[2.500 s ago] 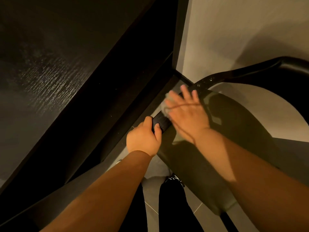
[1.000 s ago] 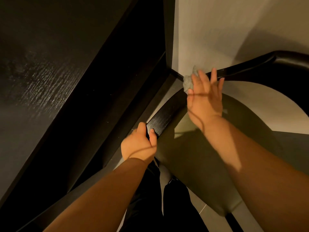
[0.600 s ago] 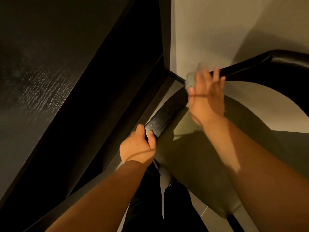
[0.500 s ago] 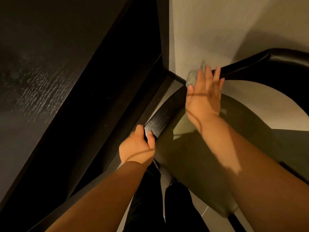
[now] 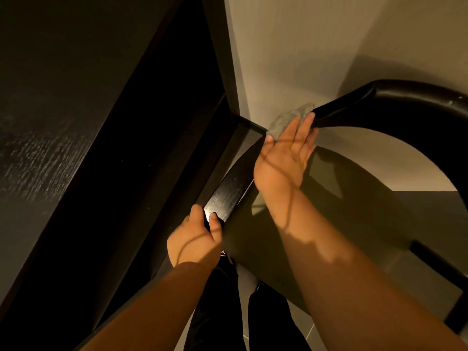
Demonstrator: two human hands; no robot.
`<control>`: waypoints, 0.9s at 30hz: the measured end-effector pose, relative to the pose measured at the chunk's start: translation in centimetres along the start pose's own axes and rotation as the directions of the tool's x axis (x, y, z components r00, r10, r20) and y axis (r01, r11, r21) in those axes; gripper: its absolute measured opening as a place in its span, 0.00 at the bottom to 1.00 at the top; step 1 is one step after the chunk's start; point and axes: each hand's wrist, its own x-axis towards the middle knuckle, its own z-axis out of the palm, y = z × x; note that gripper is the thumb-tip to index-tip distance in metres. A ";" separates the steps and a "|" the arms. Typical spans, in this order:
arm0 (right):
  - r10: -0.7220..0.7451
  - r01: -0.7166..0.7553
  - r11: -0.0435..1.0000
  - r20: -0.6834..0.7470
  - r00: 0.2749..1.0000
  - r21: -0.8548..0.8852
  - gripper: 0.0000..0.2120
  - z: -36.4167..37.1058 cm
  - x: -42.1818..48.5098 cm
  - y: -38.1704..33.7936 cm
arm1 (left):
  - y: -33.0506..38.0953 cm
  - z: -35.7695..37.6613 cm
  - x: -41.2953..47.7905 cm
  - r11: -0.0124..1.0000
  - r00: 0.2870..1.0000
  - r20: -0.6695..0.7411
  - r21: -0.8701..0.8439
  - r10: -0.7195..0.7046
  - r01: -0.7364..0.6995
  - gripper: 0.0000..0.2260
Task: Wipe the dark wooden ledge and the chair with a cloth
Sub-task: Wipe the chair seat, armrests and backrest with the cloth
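The right hand [image 5: 283, 158], its fingers straight, presses the grey cloth [image 5: 288, 120] onto the curved top rail of the chair [image 5: 405, 96]. The left hand [image 5: 195, 239] grips the rail's near end. The dark wooden ledge [image 5: 63, 122] lies to the left.

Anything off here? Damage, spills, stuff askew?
Nothing spilled or askew. Only a few pale specks on the chair rail near the right edge: chips or glints, cannot tell. The right hand presses the cloth flat on the rail; the left hand grips its near end.
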 end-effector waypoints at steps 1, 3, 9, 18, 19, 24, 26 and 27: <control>0.002 -0.002 0.999 -0.003 1.000 0.033 0.32 -0.1 -0.2 -0.3 | 0.0 -0.1 0.0 1.000 1.000 0.004 0.005 0.001 -0.001 0.14; -0.074 0.073 0.997 0.026 0.997 0.036 0.32 0.2 -2.1 -0.4 | 0.0 -0.1 -0.1 1.000 1.000 -0.001 0.008 0.000 0.000 0.13; -0.169 0.190 0.964 0.119 0.978 -0.184 0.34 -1.7 0.5 1.7 | 0.0 0.0 -0.2 0.999 1.000 -0.029 -0.032 0.009 -0.010 0.14; -0.092 0.066 0.983 0.149 0.985 0.171 0.35 -0.5 -3.7 0.9 | -0.2 -0.2 0.0 1.000 1.000 -0.005 -0.031 -0.001 0.001 0.17; -0.073 0.030 0.975 0.187 0.980 0.219 0.35 -0.4 -4.6 1.0 | -0.2 -0.1 0.0 0.999 1.000 -0.009 -0.038 -0.003 0.003 0.17; -0.029 -0.046 0.950 0.234 0.972 0.309 0.34 -1.1 -3.0 1.6 | -0.3 0.2 -0.1 0.998 0.999 -0.035 -0.062 0.012 -0.014 0.15; 0.086 -0.189 0.896 0.261 0.962 0.403 0.34 -1.6 -1.5 0.9 | -0.4 0.2 -0.1 0.998 0.999 -0.031 -0.057 0.013 -0.015 0.15; 0.146 -0.244 0.863 0.244 0.959 0.443 0.35 -1.5 -0.5 0.4 | -0.3 0.2 -0.1 0.998 0.999 -0.035 -0.063 0.011 -0.013 0.14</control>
